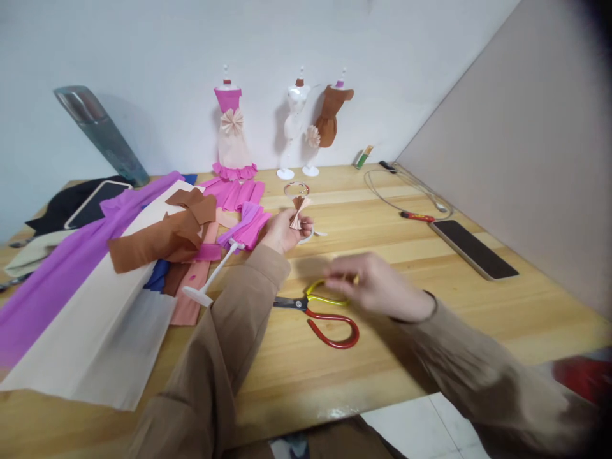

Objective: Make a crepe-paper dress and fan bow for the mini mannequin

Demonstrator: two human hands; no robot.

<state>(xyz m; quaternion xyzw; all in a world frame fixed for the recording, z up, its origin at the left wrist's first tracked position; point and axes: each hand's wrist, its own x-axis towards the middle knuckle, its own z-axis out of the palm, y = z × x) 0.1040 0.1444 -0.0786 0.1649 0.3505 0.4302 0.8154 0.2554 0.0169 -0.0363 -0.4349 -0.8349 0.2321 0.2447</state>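
My left hand [283,232] is closed round a small pleated paper bow [298,214], brown on one side and pale pink on the other. A thin whitish band [308,238] curves at the fingertips; its kind is unclear. Just left of that hand, a doll dress form lies tipped over in a purple and pink crepe dress [248,224], its white stand [210,275] pointing toward me. My right hand [366,284], smeared by motion, is over the yellow handle of the scissors [299,304]. Whether its fingers hold anything is hidden by the blur.
Crepe paper sheets [71,331] and brown scraps [157,239] cover the left side. Behind stand a pink-dressed form [232,137], a white form [294,121] and a brown-dressed form [333,115]. A bracelet-like ring [296,189], cable [382,199], phone [473,248] and bottle [102,134] are around.
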